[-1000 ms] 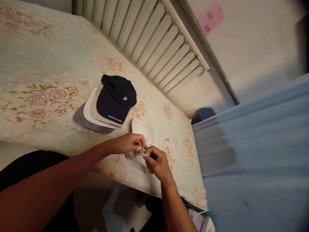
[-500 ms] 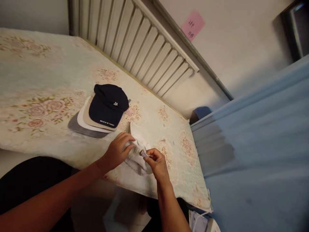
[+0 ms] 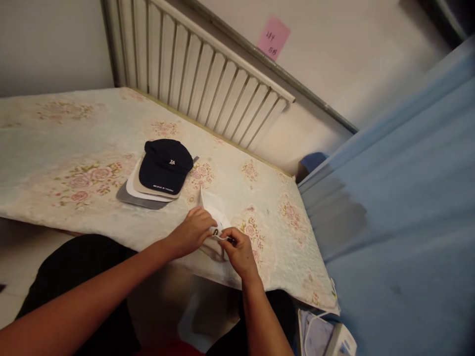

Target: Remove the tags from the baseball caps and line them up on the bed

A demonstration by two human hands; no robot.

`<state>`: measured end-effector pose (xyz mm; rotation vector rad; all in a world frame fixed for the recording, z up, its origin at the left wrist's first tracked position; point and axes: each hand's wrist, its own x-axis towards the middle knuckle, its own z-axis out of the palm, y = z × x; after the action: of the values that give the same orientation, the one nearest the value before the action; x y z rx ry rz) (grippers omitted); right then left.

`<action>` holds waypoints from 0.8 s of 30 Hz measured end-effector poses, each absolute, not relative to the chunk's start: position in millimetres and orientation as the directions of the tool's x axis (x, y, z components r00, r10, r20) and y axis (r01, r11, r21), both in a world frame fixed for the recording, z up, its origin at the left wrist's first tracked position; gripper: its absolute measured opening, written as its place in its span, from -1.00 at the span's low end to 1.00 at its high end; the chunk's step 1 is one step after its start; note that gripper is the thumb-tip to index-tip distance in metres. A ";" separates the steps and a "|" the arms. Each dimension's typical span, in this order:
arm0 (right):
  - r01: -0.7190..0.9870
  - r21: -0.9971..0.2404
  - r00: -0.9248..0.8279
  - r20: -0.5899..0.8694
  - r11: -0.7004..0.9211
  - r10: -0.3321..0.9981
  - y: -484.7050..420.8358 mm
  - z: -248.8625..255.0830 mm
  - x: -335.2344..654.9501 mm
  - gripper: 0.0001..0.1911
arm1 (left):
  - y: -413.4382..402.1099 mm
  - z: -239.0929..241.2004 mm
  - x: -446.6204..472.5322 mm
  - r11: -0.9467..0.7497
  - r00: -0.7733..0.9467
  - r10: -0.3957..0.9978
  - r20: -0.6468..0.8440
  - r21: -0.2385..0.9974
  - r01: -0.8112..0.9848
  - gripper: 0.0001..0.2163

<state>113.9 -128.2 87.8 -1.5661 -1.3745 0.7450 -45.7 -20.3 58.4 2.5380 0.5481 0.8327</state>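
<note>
A white cap (image 3: 213, 207) lies near the front edge of a bed covered in a pale floral spread (image 3: 74, 143). My left hand (image 3: 193, 230) is closed on the back of the cap beside its metal strap buckle (image 3: 216, 231). My right hand (image 3: 237, 249) pinches the cap's thin strap right at that buckle. Both hands meet over the cap's rear. To the left, a navy cap (image 3: 165, 165) tops a stack of beige, white and grey caps (image 3: 137, 190).
A white radiator (image 3: 200, 79) runs along the wall behind the bed, with a pink note (image 3: 273, 37) stuck above it. A blue cloth surface (image 3: 401, 222) fills the right side. My dark trousers (image 3: 77, 267) are below the bed edge, white items (image 3: 326, 336) on the floor.
The view has tilted up and pulled back, showing more of the radiator and bed. My left hand has closed again on the white cap by the buckle; my right hand keeps its pinch on the strap.
</note>
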 end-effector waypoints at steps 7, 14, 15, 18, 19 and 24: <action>0.776 -0.572 0.077 0.505 0.266 0.860 -147.3 94.5 114.9 -0.87 | -26.9 77.5 -37.7 -0.652 0.846 0.516 0.136 0.703 0.285 -0.88; 0.835 -0.532 0.306 0.661 0.141 0.685 -165.1 95.3 104.5 -0.83 | -43.3 79.9 -28.1 -0.378 0.760 0.650 0.017 0.875 0.303 -0.92; 0.767 -0.632 0.409 0.613 0.109 0.676 -166.7 93.1 103.1 -0.86 | -46.4 77.3 -25.5 -0.318 0.732 0.681 -0.011 0.896 0.309 -0.92; 0.371 -0.928 0.618 0.239 -0.010 0.749 -168.2 84.5 100.1 -0.93 | -56.9 67.1 -17.2 -0.130 0.667 0.738 -0.105 0.947 0.293 -0.92; 0.218 -0.975 0.622 0.097 -0.053 0.777 -167.8 81.0 99.7 -0.93 | -60.5 63.6 -14.7 -0.070 0.653 0.746 -0.133 0.959 0.275 -0.91; -0.175 -0.972 0.533 -0.227 -0.156 0.815 -166.0 61.1 100.8 -0.82 | -75.1 53.6 -6.0 0.097 0.600 0.774 -0.204 0.974 0.206 -0.87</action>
<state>100.8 -166.0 61.1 -1.4797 -0.5813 0.9583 -6.0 -75.1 53.6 1.4497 0.8854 0.5143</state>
